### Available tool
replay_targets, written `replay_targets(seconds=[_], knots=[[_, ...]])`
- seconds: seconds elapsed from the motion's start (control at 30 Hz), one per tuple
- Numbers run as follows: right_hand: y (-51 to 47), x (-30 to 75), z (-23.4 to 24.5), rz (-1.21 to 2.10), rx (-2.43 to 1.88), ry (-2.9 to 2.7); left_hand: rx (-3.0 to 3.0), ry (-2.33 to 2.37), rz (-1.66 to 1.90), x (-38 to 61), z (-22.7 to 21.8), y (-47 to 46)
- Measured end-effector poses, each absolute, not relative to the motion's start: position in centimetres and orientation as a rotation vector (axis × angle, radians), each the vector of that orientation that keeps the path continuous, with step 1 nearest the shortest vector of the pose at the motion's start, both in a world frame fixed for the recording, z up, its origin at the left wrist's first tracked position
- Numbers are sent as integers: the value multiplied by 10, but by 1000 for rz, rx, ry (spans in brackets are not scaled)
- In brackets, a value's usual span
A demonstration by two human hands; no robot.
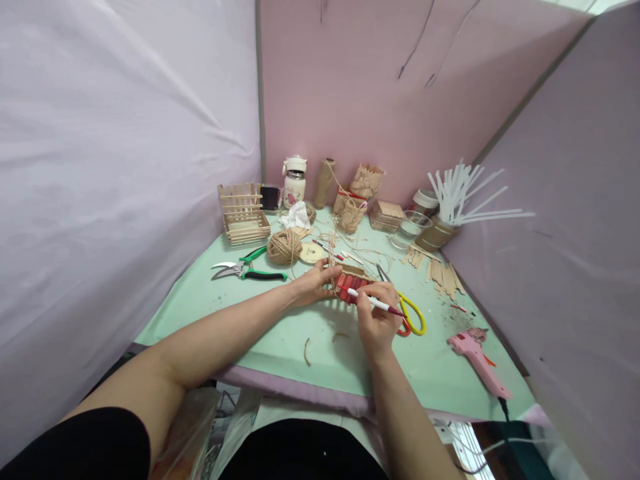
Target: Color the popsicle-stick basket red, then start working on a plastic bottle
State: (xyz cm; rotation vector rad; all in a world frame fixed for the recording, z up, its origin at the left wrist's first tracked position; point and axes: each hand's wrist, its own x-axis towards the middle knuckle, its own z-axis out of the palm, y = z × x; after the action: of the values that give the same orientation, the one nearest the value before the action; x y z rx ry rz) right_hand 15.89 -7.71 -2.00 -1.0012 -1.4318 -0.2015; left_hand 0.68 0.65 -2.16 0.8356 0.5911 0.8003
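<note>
My left hand [314, 283] is closed around the left end of a small craft piece of wooden sticks [350, 280], partly coloured red, and holds it on the green table [280, 333]. My right hand [377, 320] grips a red-and-white marker pen [375, 303] with its tip on the red part of the piece. Yellow-handled scissors [410, 313] lie just to the right of my right hand.
Green-handled pruning shears [245, 269], a ball of twine [284, 247] and a stick basket [245, 217] lie at the left. A pink glue gun [475, 357] lies at the front right. Loose wooden sticks [443, 273], jars and a cup of white glue sticks [450, 207] stand behind.
</note>
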Motion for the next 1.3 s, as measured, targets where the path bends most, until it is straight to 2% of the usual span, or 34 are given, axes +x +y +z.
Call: replay_targets(seconds=[1.3], knots=[[-77, 159, -20, -182, -980, -1456, 848, 596, 805, 7, -22, 7]])
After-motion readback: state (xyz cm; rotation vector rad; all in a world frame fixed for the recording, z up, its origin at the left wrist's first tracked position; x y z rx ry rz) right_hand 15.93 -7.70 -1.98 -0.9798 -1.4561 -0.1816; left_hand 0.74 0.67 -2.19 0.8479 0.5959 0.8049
